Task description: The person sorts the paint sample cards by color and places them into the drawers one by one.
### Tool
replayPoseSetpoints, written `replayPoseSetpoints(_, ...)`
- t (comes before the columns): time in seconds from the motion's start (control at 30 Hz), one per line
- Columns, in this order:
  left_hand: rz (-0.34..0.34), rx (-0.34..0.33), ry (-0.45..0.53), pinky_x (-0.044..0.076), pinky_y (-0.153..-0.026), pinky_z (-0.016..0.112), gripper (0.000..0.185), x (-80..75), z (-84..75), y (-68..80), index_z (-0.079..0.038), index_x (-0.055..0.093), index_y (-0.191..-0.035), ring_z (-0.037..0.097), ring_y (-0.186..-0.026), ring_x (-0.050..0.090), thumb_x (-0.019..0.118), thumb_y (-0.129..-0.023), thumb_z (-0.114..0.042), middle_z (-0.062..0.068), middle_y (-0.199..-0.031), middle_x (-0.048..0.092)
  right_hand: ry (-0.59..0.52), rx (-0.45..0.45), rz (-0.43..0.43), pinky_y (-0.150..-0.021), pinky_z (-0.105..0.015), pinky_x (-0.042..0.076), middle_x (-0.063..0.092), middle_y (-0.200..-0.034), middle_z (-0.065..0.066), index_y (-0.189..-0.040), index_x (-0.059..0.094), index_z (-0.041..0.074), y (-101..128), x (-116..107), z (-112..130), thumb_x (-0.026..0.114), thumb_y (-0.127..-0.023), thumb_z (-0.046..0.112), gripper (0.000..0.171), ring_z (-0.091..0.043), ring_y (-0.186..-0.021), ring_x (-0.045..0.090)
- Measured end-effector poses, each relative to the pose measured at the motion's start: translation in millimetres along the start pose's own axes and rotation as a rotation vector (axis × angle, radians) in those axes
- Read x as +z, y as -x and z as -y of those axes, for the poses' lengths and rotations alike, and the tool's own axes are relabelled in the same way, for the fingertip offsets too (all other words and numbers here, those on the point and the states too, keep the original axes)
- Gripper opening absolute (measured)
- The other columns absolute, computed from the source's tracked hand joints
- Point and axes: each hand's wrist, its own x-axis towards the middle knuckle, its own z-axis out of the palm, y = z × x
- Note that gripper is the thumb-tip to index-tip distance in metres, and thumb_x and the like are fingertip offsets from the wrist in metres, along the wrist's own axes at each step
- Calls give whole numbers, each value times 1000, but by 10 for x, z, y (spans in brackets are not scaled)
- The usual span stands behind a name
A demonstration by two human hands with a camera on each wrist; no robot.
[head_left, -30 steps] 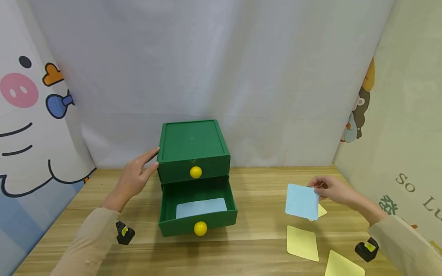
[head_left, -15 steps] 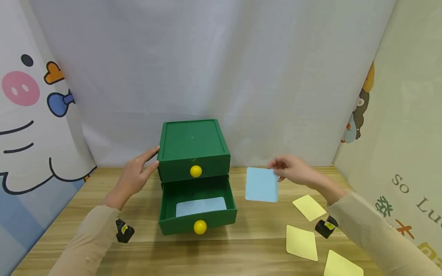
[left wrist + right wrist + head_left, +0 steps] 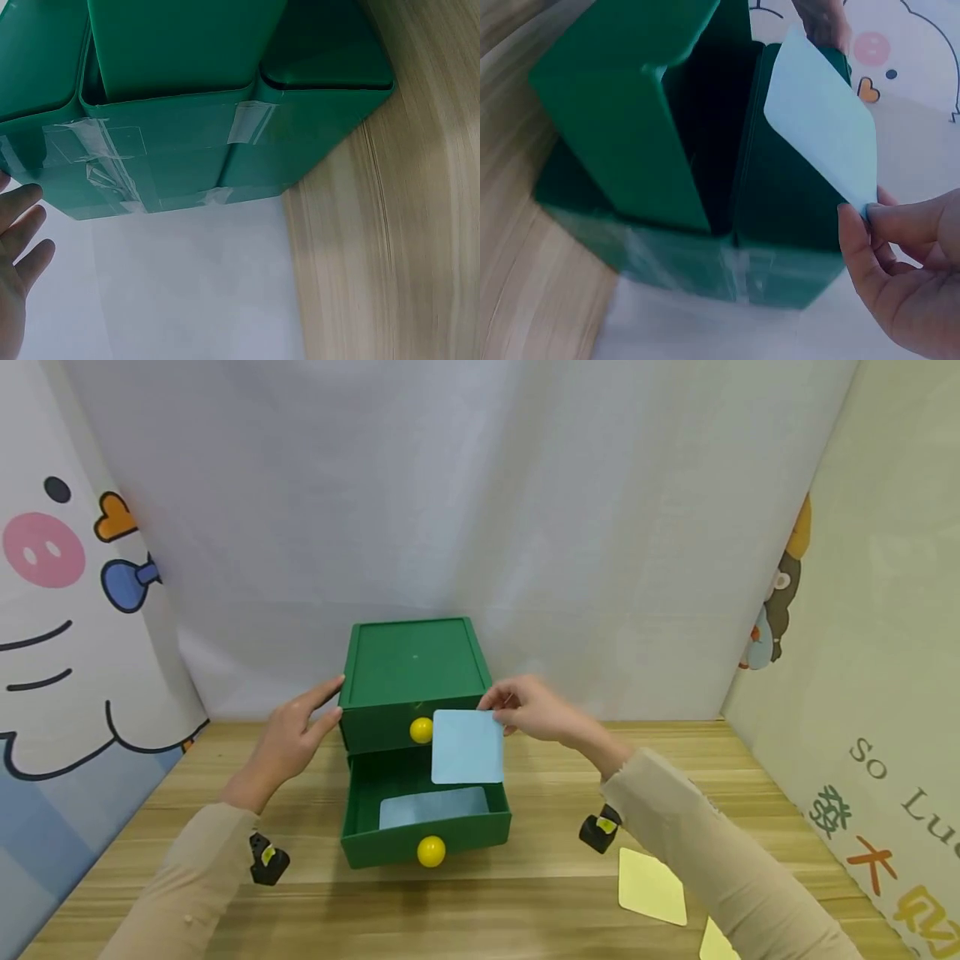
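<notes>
Blue card (image 3: pixel 433 807) inside open green drawer (image 3: pixel 424 843)

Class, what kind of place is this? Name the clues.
Probably a staged tabletop recording booth: a wooden table, white cloth backdrop and cartoon panels enclose a green drawer box.

A pale blue square card (image 3: pixel 467 747) with rounded corners hangs near the frame's centre, pinched at its upper right corner and tilted slightly. Just behind and below it stands a small green two-drawer chest (image 3: pixel 417 693) with yellow knobs. Its lower drawer (image 3: pixel 425 837) is pulled open, with another blue card (image 3: pixel 433 807) lying flat inside.
</notes>
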Motion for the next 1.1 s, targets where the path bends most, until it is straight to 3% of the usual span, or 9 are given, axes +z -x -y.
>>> replayPoseSetpoints(0.23, 0, -12, -1, 35, -95, 56, 46, 11, 10, -14, 1, 38, -137, 42, -120, 41, 44, -97, -19, 25, -134, 42, 8, -12, 5, -70, -35, 55, 61, -91, -10, -102, 63, -1, -187, 293, 110, 49, -91, -3, 18, -17, -76, 57)
replayPoseSetpoints(0.57, -5, -9, -8, 36, -95, 56, 45, 33, 26, -9, 1, 38, -137, 41, -120, 42, 44, -97, -19, 25, -133, 43, 89, -166, -55, -59, -16, 50, 56, -90, -10, -96, 65, -2, -143, 718, 163, 50, -87, -10, 19, -16, -69, 55)
replayPoseSetpoints(0.8, -16, 6, -15, 37, -94, 56, 45, 42, 19, -8, 3, 39, -136, 42, -118, 43, 45, -96, -18, 26, -132, 44, 59, -179, -70, -57, -17, 49, 56, -87, -10, -95, 66, -2, -156, 927, 92, 51, -86, -11, 19, -14, -64, 55)
replayPoseSetpoints(1.1, -16, 8, -14, 37, -94, 56, 45, 48, 31, -19, 2, 39, -136, 42, -119, 43, 45, -96, -18, 25, -132, 44, 7, -102, -45, -56, -16, 50, 59, -85, -9, -94, 67, -1, -167, 1058, -42, 53, -86, -9, 18, -14, -65, 57)
